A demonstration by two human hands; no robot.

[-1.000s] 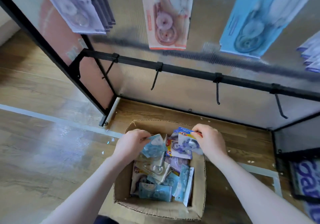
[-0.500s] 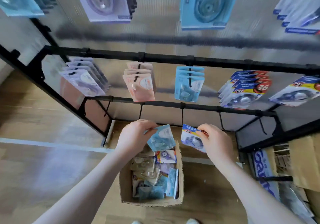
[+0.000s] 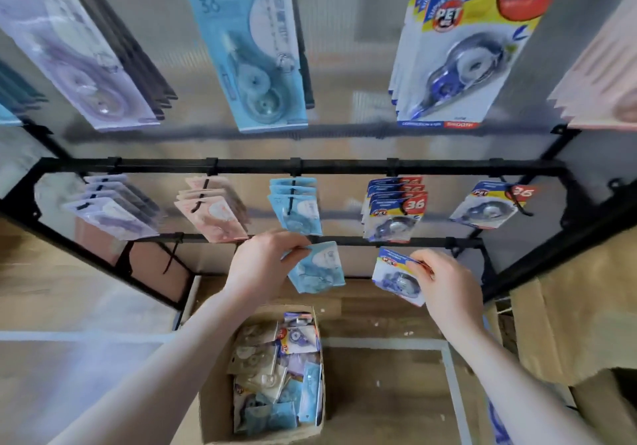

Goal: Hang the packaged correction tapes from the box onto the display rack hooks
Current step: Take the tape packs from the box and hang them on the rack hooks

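My left hand (image 3: 265,265) pinches a light blue correction tape pack (image 3: 319,268) by its top edge, raised just below the row of hanging light blue packs (image 3: 296,205). My right hand (image 3: 448,282) pinches a blue and white pack (image 3: 396,275) with a yellow and red header, held under the hook of matching packs (image 3: 394,210). Far below on the floor stands the cardboard box (image 3: 213,410), with several mixed packs (image 3: 275,375) inside. The black display rack (image 3: 310,165) carries rows of hooks.
Lilac packs (image 3: 110,210) and pink packs (image 3: 213,210) hang on the middle bar's left hooks; a lone blue and white pack (image 3: 489,208) hangs at the right. Bigger-looking packs hang on the top row. The lowest bar (image 3: 206,237) has bare hooks. Brown cardboard (image 3: 568,324) leans at right.
Both hands have risen out of the box, each with a pack, up to the level of the lower bars. My view has tilted up, showing more of the rack.
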